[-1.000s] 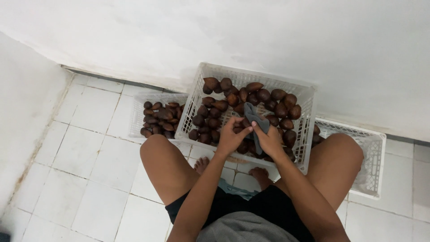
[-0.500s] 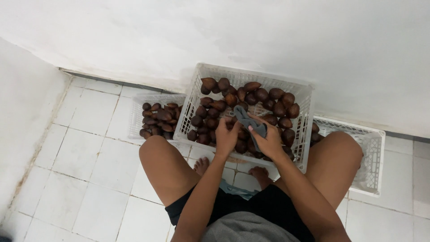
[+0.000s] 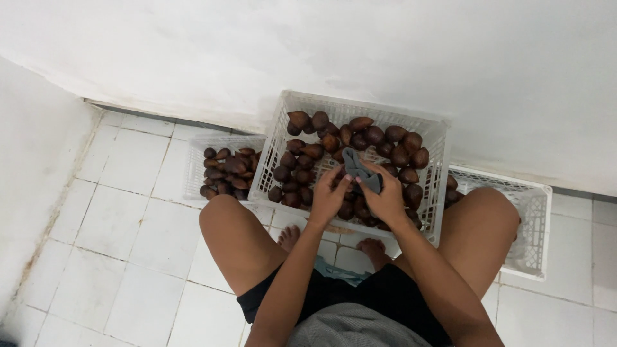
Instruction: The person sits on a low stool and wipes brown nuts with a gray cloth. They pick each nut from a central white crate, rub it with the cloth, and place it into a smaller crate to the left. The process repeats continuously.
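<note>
I squat over a white plastic crate (image 3: 280, 126) filled with several dark brown scaly fruits (image 3: 380, 137). My right hand (image 3: 386, 198) holds a small grey cloth (image 3: 357, 168) above the fruits. My left hand (image 3: 330, 195) is beside it, fingers curled around a brown fruit that is mostly hidden between the two hands. Both hands are close together over the near half of the crate.
A lower white crate (image 3: 194, 166) with several of the same fruits sits at the left, and another white crate (image 3: 533, 223) lies at the right behind my knee. White wall stands behind them. White floor tiles (image 3: 122, 218) stretch to the left.
Both hands have stayed over the crate, shifting slightly; the grey cloth has been bunched up higher in my right hand, against the fruit in my left.
</note>
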